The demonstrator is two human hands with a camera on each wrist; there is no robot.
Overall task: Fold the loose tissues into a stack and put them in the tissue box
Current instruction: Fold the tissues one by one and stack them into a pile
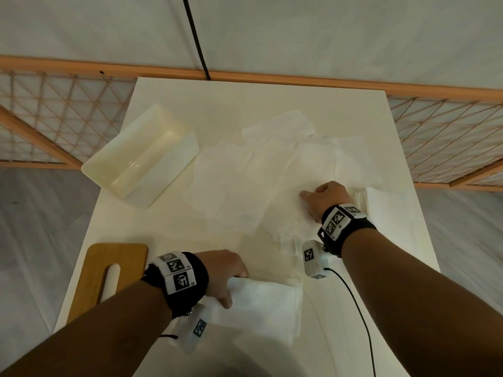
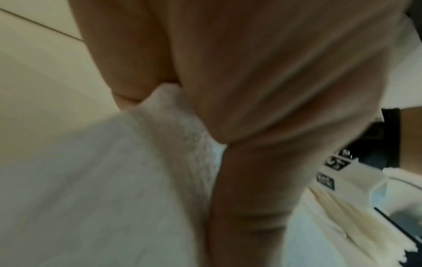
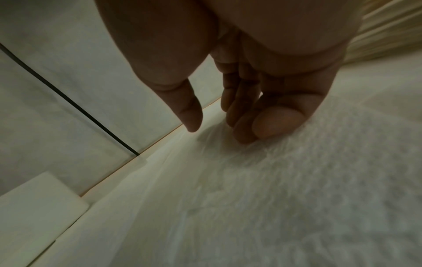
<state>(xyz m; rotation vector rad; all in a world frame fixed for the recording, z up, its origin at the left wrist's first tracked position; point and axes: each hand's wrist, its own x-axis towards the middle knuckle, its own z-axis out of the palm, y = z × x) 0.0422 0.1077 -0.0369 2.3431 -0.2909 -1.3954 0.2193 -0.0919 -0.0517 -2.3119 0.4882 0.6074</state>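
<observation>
Head view | left hand (image 1: 226, 270) grips folded tissues (image 1: 261, 303) | right hand (image 1: 328, 198) loosely curled, fingertips on loose tissues (image 1: 245, 180)

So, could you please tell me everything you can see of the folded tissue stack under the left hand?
The folded tissue stack is white, thin, soft-looking paper with a fine embossed texture, several layers folded into a rough rectangle whose edges do not line up exactly. It lies flat at the near edge of the white table, right of the wooden board. The left hand grips its left end; the left wrist view shows the paper bunched between thumb and fingers there. Nothing else visibly touches it.
</observation>
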